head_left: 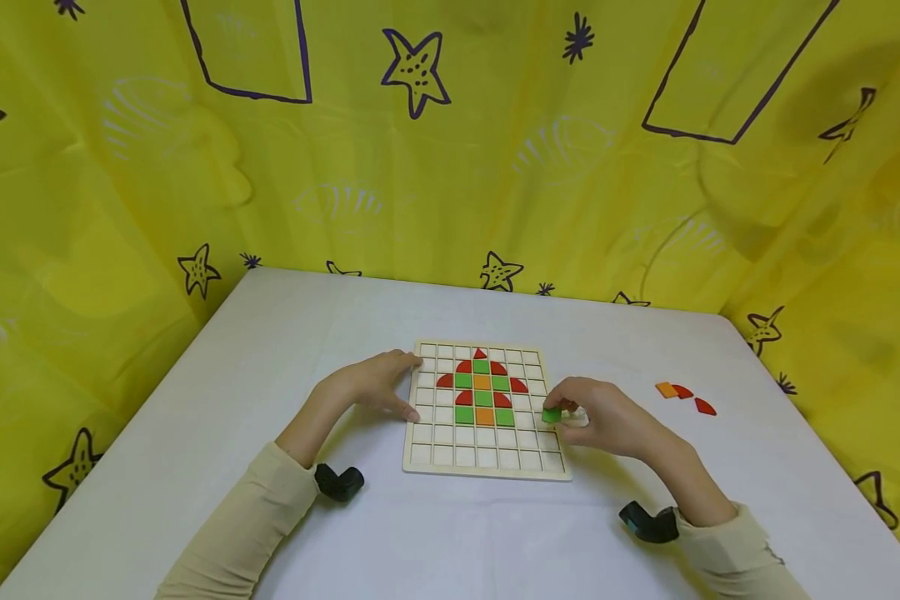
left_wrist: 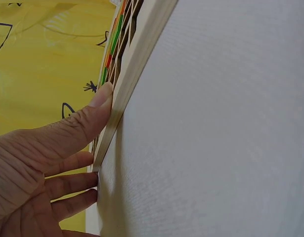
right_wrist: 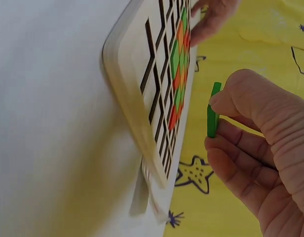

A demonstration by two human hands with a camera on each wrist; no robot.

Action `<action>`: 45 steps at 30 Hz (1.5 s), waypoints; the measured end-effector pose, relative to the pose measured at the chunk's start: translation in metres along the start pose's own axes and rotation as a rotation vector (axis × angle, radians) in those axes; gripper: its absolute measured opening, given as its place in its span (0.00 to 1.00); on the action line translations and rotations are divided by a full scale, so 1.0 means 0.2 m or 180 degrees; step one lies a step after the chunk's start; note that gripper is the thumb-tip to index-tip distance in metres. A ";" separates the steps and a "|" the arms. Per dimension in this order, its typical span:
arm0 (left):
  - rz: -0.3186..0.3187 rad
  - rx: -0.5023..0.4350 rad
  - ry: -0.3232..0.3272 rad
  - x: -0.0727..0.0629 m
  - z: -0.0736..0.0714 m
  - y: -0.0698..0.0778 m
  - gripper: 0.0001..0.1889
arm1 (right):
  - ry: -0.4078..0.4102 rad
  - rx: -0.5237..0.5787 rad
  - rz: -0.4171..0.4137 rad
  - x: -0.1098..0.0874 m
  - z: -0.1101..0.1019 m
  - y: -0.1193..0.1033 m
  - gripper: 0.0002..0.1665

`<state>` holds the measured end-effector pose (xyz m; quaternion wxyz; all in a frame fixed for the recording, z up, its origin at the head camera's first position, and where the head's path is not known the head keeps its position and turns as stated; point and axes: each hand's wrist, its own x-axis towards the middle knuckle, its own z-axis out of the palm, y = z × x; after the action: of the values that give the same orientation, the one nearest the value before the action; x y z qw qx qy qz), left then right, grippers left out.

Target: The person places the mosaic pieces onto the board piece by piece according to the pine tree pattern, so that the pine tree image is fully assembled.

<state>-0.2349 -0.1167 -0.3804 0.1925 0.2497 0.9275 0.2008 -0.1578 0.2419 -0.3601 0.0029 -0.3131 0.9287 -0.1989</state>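
Observation:
A wooden grid board [head_left: 487, 472] lies on the white table, with red, green and orange tiles set in its cells as a symmetrical figure. My left hand [head_left: 371, 383] rests at the board's left edge, thumb and fingers spread and fairly straight. In the left wrist view its thumb [left_wrist: 101, 101] touches the wooden rim. My right hand [head_left: 607, 417] pinches a green tile [head_left: 551, 415] between thumb and fingertips, over the board's right edge. The right wrist view shows that green tile [right_wrist: 213, 111] edge-on, held above the board's surface.
To the right of the board lie an orange tile [head_left: 666, 389] and two red rounded tiles, one of them [head_left: 706, 407] slightly apart. A whitish strip [right_wrist: 141, 190] pokes out beside the board's edge. Yellow patterned cloth [head_left: 450, 167] hangs behind and beside the table.

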 end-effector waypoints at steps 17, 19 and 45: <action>0.0008 -0.0024 0.0018 0.00 0.00 0.00 0.51 | -0.0302 -0.0028 -0.0392 0.17 0.14 -0.15 0.12; 0.0013 -0.0035 0.0016 0.00 0.00 0.00 0.51 | -0.0336 -0.0010 -0.0426 0.19 0.15 -0.17 0.12; 0.0061 0.0010 0.0019 0.01 0.00 -0.01 0.51 | -0.0347 0.0140 -0.0426 0.20 0.20 -0.19 0.09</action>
<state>-0.2370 -0.1174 -0.3814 0.1873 0.2582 0.9260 0.2019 -0.1632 0.1768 -0.3782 0.0470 -0.3847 0.8995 -0.2016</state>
